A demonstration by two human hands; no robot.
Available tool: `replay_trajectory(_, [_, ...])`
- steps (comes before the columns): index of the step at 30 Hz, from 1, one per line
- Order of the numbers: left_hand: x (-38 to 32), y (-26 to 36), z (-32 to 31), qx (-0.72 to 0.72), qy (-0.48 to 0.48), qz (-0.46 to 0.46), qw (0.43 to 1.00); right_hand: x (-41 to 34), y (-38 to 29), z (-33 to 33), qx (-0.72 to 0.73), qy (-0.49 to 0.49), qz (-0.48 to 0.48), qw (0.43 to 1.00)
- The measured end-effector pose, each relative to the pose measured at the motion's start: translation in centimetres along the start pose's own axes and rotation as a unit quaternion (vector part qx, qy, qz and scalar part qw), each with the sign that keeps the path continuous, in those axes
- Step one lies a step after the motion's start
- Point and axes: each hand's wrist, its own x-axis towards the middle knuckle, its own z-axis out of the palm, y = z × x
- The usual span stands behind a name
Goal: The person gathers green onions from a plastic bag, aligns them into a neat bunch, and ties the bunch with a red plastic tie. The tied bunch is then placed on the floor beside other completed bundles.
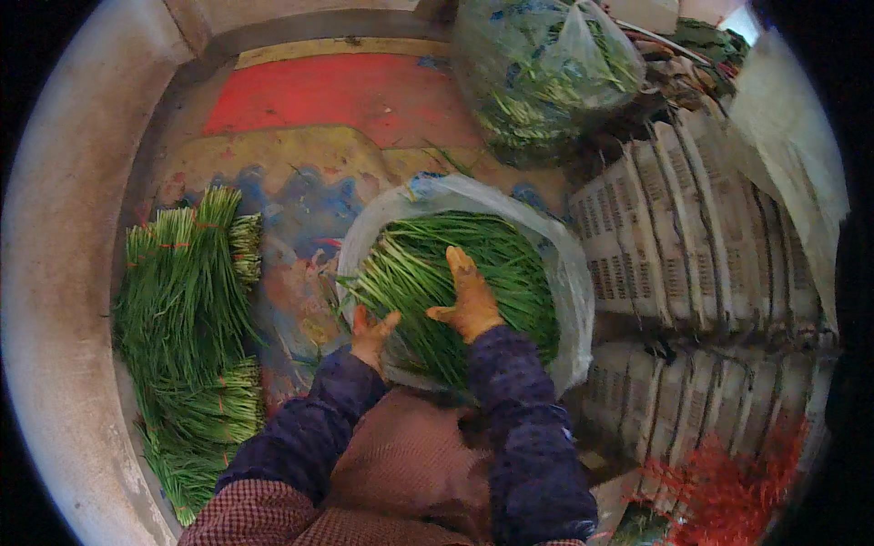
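Loose green chives or similar long-leaved greens (437,273) fill a container lined with a clear plastic bag (577,273), directly before me. My right hand (471,293), in an orange-yellow glove, rests over the middle of the greens with thumb and fingers spread. At the near left side of the bag, my left hand (372,334) has its thumb and fingers apart, close to the pale stem ends. Neither hand is closed on anything. Bundles of the same greens (184,286), tied with orange bands, lie stacked on the left.
Stacked pale plastic crates (683,225) stand on the right. A tied clear bag of greens (546,82) sits at the upper right. Red strands (730,478) hang at lower right. A pale wall or ledge (68,273) curves along the left; a patterned mat (293,102) covers the floor.
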Motion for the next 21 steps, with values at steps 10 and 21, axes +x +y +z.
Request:
replay_trajectory(10, [2.7,0.3,1.3,-0.298,-0.022,-0.195,0.934,-0.6,-2.3,12.6,-0.159,-0.084,-0.092,0.979])
replay_trajectory(21, [6.8,-12.0,-8.7,-0.070,0.050,-0.097,0.992,3.0,0.3,6.1,0.105,-0.066,-0.067,0.990])
